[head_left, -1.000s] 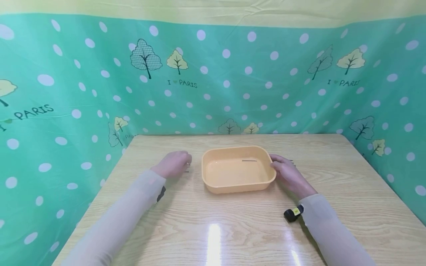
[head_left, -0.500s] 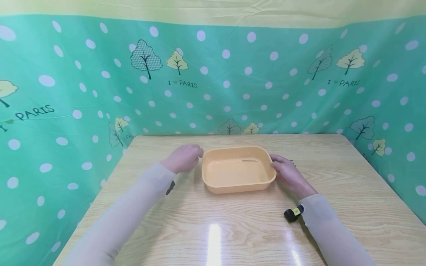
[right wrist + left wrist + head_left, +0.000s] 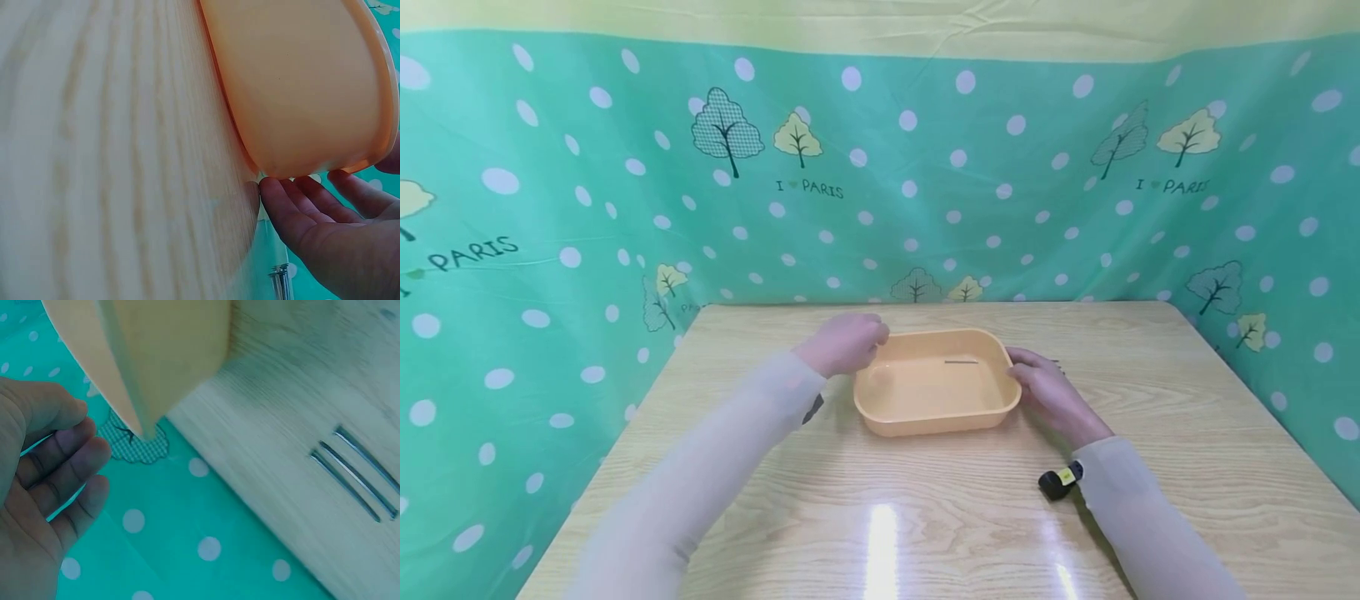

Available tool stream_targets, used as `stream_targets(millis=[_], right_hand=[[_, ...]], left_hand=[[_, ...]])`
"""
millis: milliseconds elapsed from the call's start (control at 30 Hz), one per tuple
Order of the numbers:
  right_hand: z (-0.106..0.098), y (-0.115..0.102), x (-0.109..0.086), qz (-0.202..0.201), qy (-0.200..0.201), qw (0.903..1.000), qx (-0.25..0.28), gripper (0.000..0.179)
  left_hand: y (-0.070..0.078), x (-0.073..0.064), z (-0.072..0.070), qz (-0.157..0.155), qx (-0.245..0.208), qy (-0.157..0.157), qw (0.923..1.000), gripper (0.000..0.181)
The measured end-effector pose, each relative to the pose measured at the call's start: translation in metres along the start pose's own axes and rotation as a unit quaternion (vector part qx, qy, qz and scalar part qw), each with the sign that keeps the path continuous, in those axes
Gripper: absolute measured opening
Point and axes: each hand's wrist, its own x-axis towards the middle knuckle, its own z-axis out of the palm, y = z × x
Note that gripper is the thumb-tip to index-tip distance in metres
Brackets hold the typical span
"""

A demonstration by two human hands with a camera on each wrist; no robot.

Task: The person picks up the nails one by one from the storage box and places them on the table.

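A shallow peach plastic basin (image 3: 936,423) stands on the table with one nail (image 3: 961,362) lying inside. My left hand (image 3: 848,343) hangs over its back left corner. In the left wrist view its fingers (image 3: 72,465) are bent and the thumb tip meets the index finger; I cannot tell whether something thin is pinched there. Three nails (image 3: 353,472) lie side by side on the tabletop in that view. My right hand (image 3: 1051,392) holds the basin's right end, thumb at the rim and fingertips (image 3: 270,187) against the outer wall.
More nails (image 3: 1058,364) lie just beyond the right hand, partly hidden by it; the right wrist view shows their ends (image 3: 281,281). A green dotted curtain (image 3: 925,208) hangs behind and beside the wooden table (image 3: 970,517).
My left hand has moved right and slightly back, from beside the nails left of the basin to over its left rim. The right hand and basin have stayed still.
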Motion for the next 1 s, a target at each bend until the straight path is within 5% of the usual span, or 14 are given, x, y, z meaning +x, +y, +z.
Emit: stream_targets(millis=[633, 1000], right_hand=[[0.0, 0.003, 0.003, 0.0, 0.005, 1.0, -0.002, 0.055], [-0.001, 0.001, 0.002, -0.01, -0.002, 0.9999, 0.005, 0.055]], left_hand=[[0.025, 0.036, 0.0, 0.012, -0.004, -0.025, 0.9996, 0.022], [0.04, 0.061, 0.006, 0.05, -0.001, -0.03, 0.9983, 0.023]])
